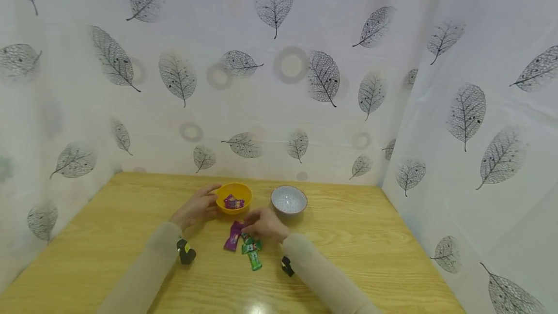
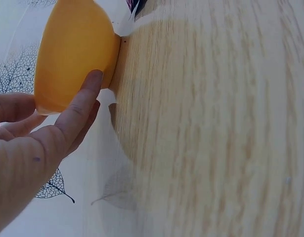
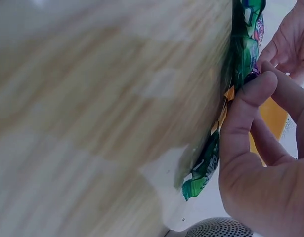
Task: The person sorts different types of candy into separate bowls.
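My left hand (image 1: 198,209) rests against the left side of a yellow bowl (image 1: 221,207). Its fairly straight fingers touch the bowl's outer wall in the left wrist view. Several purple wrapped candies (image 1: 234,202) lie inside. In front of the bowl, my right hand (image 1: 267,226) bends over a small group of candies, thumb and forefinger pinching the end of a purple wrapped candy (image 1: 233,237). Much of this candy is behind the fingers in the right wrist view. Green wrapped candies (image 1: 255,259) lie close by, partly under the right hand.
A pale patterned bowl (image 1: 289,200) stands to the right of the yellow one. The wooden table (image 1: 370,256) meets a leaf-print curtain (image 1: 261,110) at the back and sides. Each wrist carries a small black device (image 1: 186,252).
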### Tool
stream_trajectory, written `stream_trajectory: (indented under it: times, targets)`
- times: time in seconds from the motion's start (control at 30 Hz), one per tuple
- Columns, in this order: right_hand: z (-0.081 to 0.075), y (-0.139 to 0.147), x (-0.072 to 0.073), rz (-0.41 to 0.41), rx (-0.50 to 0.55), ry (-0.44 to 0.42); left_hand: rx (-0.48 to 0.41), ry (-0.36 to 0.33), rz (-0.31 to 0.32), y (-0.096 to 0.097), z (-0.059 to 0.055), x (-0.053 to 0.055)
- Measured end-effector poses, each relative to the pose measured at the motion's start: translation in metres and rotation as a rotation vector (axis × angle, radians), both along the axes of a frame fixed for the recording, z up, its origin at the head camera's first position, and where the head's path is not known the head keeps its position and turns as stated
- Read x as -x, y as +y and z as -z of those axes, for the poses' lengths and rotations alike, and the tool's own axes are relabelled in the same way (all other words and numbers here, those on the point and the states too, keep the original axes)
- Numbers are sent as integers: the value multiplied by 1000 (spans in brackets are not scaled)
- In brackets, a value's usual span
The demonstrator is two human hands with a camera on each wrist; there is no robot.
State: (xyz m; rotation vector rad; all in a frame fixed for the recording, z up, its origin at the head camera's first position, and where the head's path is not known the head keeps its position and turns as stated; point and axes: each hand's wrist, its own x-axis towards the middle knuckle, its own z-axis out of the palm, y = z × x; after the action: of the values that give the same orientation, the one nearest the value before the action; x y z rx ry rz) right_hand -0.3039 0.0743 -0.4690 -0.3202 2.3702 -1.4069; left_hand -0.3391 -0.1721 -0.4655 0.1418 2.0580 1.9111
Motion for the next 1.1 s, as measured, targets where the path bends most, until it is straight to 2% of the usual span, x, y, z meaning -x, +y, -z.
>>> stream_trajectory:
  times: [0.23,0.63,1.1]
  targets:
    - [-1,-4,-2,4,-24,22,21,9,-1,-1,0,0]
    - [1,0,2,-43,-52,90,32,13,7,1,-3,-2]
    - [3,7,4,-38,9,70,27,23,21,0,-4,-4]
